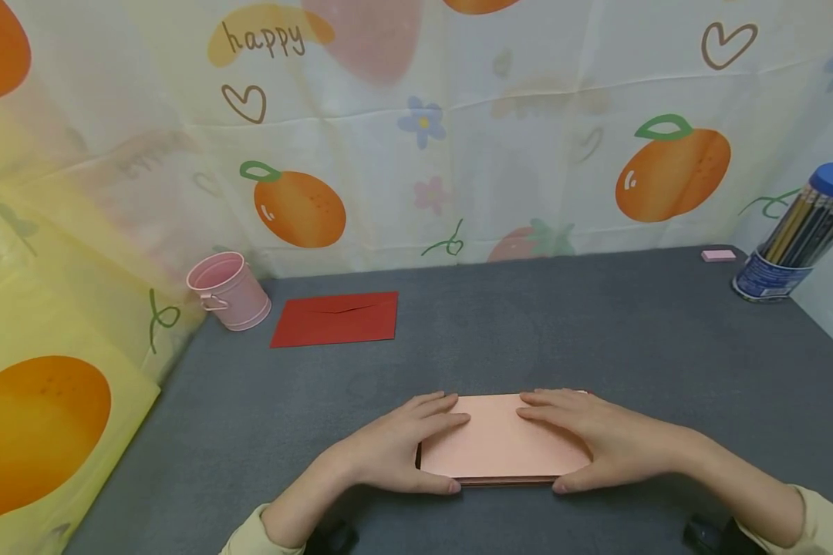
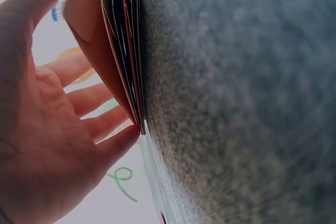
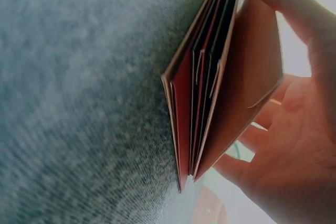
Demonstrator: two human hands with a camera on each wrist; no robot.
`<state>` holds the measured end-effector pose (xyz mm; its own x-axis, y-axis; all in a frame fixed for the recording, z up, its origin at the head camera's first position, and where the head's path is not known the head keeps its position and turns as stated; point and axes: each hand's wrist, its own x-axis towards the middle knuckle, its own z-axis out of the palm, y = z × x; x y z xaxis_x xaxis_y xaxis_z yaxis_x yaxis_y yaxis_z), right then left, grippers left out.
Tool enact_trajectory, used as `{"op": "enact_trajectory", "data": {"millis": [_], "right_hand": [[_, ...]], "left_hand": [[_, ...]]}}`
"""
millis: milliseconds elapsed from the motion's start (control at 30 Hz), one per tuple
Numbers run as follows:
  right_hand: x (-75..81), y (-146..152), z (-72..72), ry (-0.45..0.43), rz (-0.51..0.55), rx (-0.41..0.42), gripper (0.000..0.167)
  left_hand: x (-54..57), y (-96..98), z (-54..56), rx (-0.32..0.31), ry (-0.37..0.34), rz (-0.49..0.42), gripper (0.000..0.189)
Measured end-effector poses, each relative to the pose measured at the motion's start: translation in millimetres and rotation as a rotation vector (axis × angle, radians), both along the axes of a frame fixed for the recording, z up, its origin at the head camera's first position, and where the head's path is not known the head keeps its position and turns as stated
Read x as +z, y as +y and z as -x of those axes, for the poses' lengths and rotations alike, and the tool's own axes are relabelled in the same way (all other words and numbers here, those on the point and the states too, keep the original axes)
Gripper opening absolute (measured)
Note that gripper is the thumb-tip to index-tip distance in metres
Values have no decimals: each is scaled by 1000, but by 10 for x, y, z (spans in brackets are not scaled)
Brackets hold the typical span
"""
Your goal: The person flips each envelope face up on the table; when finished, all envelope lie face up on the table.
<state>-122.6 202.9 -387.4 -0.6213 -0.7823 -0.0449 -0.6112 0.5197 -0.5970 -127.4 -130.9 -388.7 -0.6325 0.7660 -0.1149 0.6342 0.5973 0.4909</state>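
A stack of envelopes (image 1: 503, 439) lies on the table before me, a pale pink one on top. My left hand (image 1: 406, 443) grips its left end, thumb along the near edge and fingers over the far side. At the right end my right hand (image 1: 614, 443) holds it the same way. In the left wrist view, the stack's edge (image 2: 123, 35) shows dark, red and tan layers beside the left hand (image 2: 58, 124). Fanned layers of the stack (image 3: 197, 82) appear in the right wrist view, next to the right hand (image 3: 294, 145).
A red envelope (image 1: 336, 320) lies farther back on the grey table (image 1: 527, 324). Left of it stands a small pink bucket (image 1: 231, 293). Toward the back right are a blue container of pencils (image 1: 777, 270) and a pink eraser (image 1: 718, 255). A printed curtain (image 1: 527, 154) hangs behind.
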Motion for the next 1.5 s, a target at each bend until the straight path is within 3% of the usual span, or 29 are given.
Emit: {"op": "enact_trajectory", "data": {"millis": [267,533,667,900,1033,1267,1500], "right_hand": [[59,46,14,8,56,-13,65],[93,90,112,30,240,0,41],[111,105,146,31,297,-45,32],[117,112,163,-17,399,-152,23],[134,87,159,53,432,-215,24],[195,60,146,131,480,-273,22],[233,56,118,58,463,-357,14]], "left_hand": [[42,2,9,61,-48,-28,70],[60,-31,21,117,-19,-136,55],[50,-32,37,150,7,-235,44],[-4,-31,104,92,120,-482,22],[-5,-29,119,120,158,-554,18],[31,-17,123,173,145,-655,16],[33,-25,134,189,76,-667,11]]}}
